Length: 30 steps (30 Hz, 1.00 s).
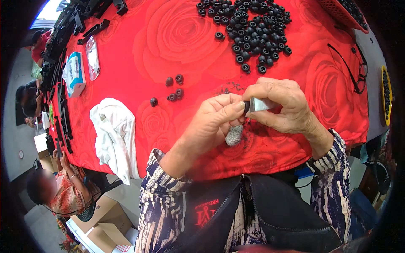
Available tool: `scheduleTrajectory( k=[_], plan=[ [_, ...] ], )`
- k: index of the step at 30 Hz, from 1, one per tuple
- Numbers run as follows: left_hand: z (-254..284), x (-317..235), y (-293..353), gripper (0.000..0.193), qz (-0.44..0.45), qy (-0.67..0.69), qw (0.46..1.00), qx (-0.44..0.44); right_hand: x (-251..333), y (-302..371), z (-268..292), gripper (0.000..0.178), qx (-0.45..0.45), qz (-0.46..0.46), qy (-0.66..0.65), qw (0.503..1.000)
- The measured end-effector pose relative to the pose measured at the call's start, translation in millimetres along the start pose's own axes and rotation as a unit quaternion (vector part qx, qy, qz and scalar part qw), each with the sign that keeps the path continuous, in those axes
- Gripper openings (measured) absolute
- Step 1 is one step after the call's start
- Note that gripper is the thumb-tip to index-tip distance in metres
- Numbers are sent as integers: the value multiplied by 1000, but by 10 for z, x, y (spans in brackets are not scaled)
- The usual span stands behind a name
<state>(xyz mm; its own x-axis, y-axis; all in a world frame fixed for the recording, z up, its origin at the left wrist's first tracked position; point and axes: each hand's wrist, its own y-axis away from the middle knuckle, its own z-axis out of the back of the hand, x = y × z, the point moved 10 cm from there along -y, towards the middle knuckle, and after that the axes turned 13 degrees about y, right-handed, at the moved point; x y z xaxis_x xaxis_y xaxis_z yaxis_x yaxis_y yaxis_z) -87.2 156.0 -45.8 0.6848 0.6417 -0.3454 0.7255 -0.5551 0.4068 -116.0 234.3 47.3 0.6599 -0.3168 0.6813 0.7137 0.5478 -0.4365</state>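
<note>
Between white cloth (pixel 113 134) and eyeglasses (pixel 362 72), left hand (pixel 214 116) pinches black piece (pixel 247 107), right hand (pixel 287 103) grips silvery tool (pixel 258 104).

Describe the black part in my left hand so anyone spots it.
Start at the red rose-patterned tablecloth. Over it, your left hand pinches a small black part, beside the silvery piece in your right hand. Unlike the loose black parts on the tablecloth, this one is held.

Two hands (pixel 215 113), one metal piece (pixel 258 104), one held black part (pixel 247 107), five black parts (pixel 169 81) set apart, one heap of black parts (pixel 251 36) too crowded to count, one white cloth (pixel 112 133), one pair of glasses (pixel 358 87), one red basket (pixel 335 9), one yellow tray (pixel 388 122), three other people (pixel 67 194).
</note>
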Motion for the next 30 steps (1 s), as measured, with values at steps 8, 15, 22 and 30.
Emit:
scheduleTrajectory(
  k=[8,15,22,30],
  plan=[
    [-16,-8,4,21,-6,-1,1000,4,211,51,97,37,-83,68,91,990],
    [-29,-11,-5,21,-17,26,999,21,336,139,74,37,-135,125,193,964],
    [47,-246,60,16,-103,-26,994,-25,239,55,143,20,-101,118,200,967],
    [-66,-1451,670,7,-471,-517,668,-254,-80,-84,84,31,-88,7,383,919]
  ],
)
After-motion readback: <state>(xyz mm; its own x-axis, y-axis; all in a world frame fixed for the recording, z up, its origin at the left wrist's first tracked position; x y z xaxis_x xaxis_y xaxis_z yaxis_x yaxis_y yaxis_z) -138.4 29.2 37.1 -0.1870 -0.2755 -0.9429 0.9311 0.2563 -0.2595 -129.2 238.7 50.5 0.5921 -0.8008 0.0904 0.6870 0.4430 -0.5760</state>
